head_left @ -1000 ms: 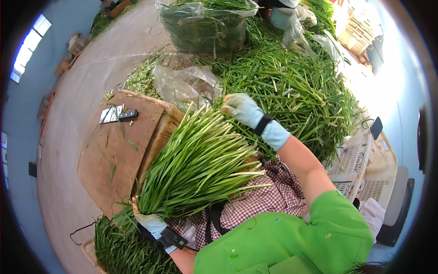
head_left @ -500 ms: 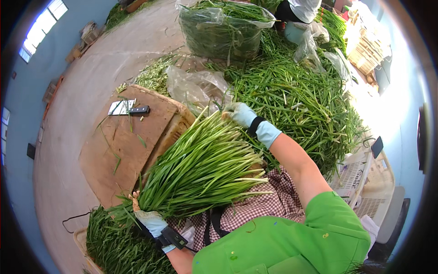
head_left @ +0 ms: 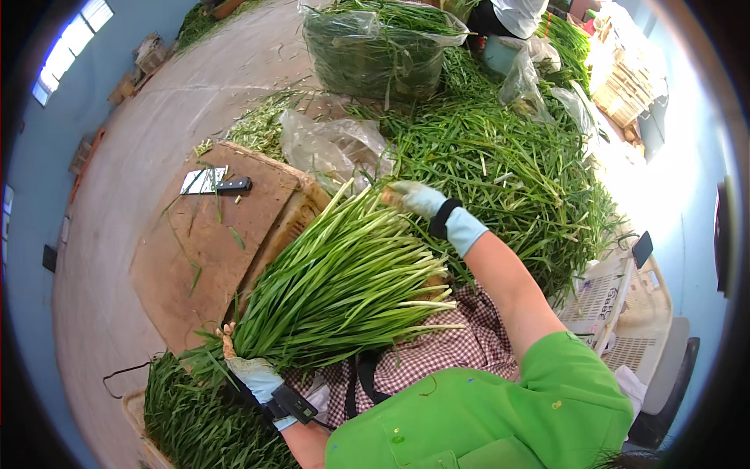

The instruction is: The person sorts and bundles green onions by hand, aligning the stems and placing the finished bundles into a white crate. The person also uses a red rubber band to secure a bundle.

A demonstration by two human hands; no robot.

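A large fanned bunch of garlic chives [head_left: 344, 273] lies across my lap, its pale stem ends to the right and its leafy ends to the lower left. My left hand [head_left: 256, 374], in a light blue glove with tan fingertips, is closed round the leafy ends. At the upper edge of the pale stems is my right hand [head_left: 416, 199], gloved the same way, its fingers drawn together. What its fingertips hold, if anything, is too small to make out. A cleaver [head_left: 215, 182] with a black handle rests on the brown board [head_left: 195, 250] at the left.
A heap of loose chives [head_left: 500, 172] spreads to the right, behind a clear plastic bag [head_left: 328, 144]. Farther off stands a filled clear bag [head_left: 383, 62], near another person [head_left: 519, 16]. More greens [head_left: 203, 422] fill a crate at lower left. White plastic crates [head_left: 598, 301] stand at right.
My right hand has shifted slightly right and down along the stem ends, its fingers now stretched more to the left. My left hand keeps its hold, and the view has shifted slightly.
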